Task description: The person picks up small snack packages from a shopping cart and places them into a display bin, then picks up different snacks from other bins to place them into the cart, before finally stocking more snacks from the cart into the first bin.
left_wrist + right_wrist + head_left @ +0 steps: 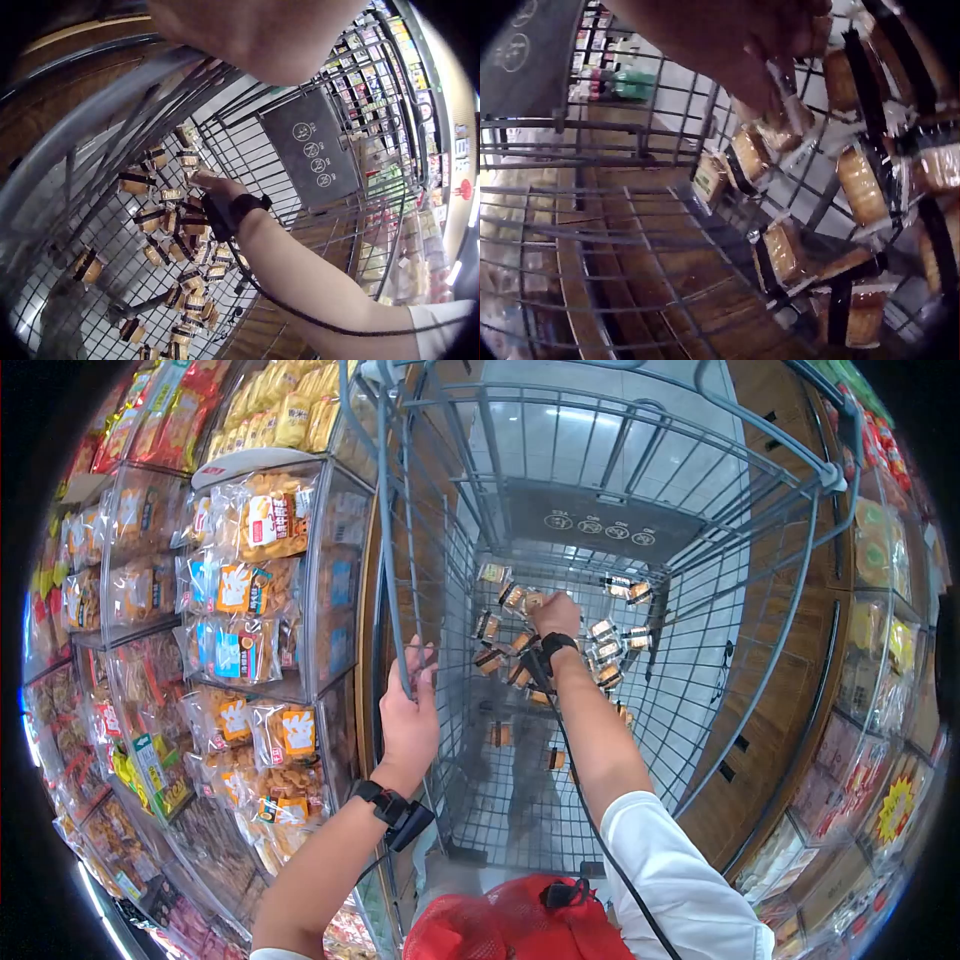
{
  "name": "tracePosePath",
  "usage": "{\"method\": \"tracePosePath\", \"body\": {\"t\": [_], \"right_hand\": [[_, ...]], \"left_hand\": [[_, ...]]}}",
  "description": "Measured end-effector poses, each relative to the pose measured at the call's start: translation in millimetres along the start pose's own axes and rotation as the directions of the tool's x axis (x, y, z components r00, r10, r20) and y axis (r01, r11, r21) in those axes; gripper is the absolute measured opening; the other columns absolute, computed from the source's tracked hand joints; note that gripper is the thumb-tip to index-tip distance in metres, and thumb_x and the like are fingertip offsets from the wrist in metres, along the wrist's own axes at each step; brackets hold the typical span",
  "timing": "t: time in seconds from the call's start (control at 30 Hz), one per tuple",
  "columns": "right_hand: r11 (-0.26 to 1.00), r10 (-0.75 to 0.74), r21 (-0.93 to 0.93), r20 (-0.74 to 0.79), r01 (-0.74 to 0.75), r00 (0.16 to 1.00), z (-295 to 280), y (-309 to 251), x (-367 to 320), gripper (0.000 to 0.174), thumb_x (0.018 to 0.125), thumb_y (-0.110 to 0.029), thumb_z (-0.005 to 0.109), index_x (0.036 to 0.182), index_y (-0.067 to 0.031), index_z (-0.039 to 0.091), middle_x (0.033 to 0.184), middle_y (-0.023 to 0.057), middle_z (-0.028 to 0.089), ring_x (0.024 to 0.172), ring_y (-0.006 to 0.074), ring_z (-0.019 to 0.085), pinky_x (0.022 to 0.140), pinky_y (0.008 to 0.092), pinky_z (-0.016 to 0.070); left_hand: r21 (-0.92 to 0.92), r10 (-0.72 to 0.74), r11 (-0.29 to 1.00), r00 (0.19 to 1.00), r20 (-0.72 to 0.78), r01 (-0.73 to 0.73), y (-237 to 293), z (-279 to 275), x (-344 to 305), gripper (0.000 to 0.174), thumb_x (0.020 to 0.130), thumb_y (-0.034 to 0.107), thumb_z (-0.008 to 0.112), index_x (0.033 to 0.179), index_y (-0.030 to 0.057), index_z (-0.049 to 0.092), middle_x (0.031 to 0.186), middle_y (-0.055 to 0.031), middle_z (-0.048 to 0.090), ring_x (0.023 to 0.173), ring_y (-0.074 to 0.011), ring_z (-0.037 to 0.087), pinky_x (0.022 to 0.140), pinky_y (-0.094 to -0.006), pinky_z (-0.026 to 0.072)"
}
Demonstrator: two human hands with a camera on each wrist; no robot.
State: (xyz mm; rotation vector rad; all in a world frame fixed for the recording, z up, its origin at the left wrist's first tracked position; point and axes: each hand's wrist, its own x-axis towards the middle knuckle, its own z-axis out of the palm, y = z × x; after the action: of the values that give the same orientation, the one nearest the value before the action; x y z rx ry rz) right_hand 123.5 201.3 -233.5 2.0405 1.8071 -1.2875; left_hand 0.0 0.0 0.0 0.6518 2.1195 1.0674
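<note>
My right hand point(557, 616) reaches down into a grey wire shopping cart point(484, 435). Between its fingertips it pinches a small clear-wrapped pastry point(786, 133), just above other wrapped pastries point(862, 184) with dark bands. These lie scattered over the cart's wire floor, densest around that hand. My left hand point(408, 715) holds the cart's left top rail point(391, 540), fingers bent at the bar. In the left wrist view only a blurred part of the left hand point(262, 37) shows at the top, and its fingers are hidden.
Shelves of bagged snacks point(245, 590) stand close along the cart's left side. More packaged goods point(880, 700) line the right, behind a wooden base point(800, 760). A grey panel point(600, 525) with printed symbols hangs at the cart's far end. A black cable point(575, 760) runs along the right arm.
</note>
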Motion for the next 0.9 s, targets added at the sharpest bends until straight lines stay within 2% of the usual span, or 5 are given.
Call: {"method": "tracePosePath", "body": {"t": [0.07,0.27,0.57,0.7,0.9], "right_hand": [[0.968,-0.116,-0.245,-0.219,0.06,0.969,-2.3,13.8,14.6,0.028,0.088,-0.026,0.076,0.11,-0.0086,0.073,0.129,0.0211,0.069,0.119,0.0377,0.067,0.093,0.0468,0.0585],[0.932,-0.189,-0.333,-0.109,0.143,0.976,29.6,-10.4,-11.6,0.025,0.086,-0.02,0.075,0.108,-0.0099,0.073,0.11,0.0156,0.074,0.115,0.0373,0.069,0.096,0.0483,0.0571],[0.962,-0.273,-0.068,-0.156,0.266,0.949,29.1,5.4,-29.9,0.032,0.079,-0.016,0.081,0.104,-0.0071,0.064,0.11,0.0182,0.07,0.109,0.0373,0.067,0.09,0.0485,0.0521],[0.797,-0.456,0.241,-0.361,0.554,0.813,19.8,0.7,-18.4,0.032,0.082,-0.006,0.075,0.111,-0.0047,0.064,0.114,0.0219,0.065,0.112,0.0416,0.062,0.09,0.0504,0.0512],[0.658,-0.736,0.144,-0.086,0.74,0.671,37.2,-48.1,14.0,0.037,0.084,0.003,0.067,0.119,-0.0067,0.072,0.116,0.0179,0.067,0.116,0.0425,0.061,0.095,0.0483,0.0519]], "left_hand": [[-0.022,-0.005,1.0,1.0,-0.002,0.005,6.3,15.5,-4.2,0.048,0.108,0.002,0.048,0.156,0.0012,0.042,0.144,-0.0173,0.063,0.126,-0.0257,0.066,0.109,-0.0364,0.0489],[0.009,-0.067,0.998,0.998,0.003,0.067,9.3,-8.2,-4.7,0.048,0.108,-0.001,0.046,0.156,0.0004,0.042,0.143,-0.0184,0.063,0.127,-0.0254,0.066,0.109,-0.0369,0.0488],[0.006,-0.04,0.999,0.999,-0.005,0.04,6.6,-7.4,-4.7,0.049,0.107,-0.002,0.046,0.155,-0.0002,0.042,0.142,-0.0176,0.064,0.126,-0.0256,0.067,0.109,-0.0363,0.0494],[0.015,-0.023,1.0,1.0,-0.006,0.023,5.4,-7.4,-5.1,0.048,0.107,-0.001,0.047,0.155,0.0004,0.043,0.142,-0.0156,0.064,0.124,-0.0235,0.067,0.103,-0.0339,0.0504],[0.03,0.023,0.999,1.0,-0.006,-0.023,-2.1,-6.7,-5.6,0.046,0.108,0.0,0.047,0.154,0.0004,0.043,0.141,-0.0132,0.063,0.122,-0.0214,0.066,0.097,-0.0313,0.0515]]}}
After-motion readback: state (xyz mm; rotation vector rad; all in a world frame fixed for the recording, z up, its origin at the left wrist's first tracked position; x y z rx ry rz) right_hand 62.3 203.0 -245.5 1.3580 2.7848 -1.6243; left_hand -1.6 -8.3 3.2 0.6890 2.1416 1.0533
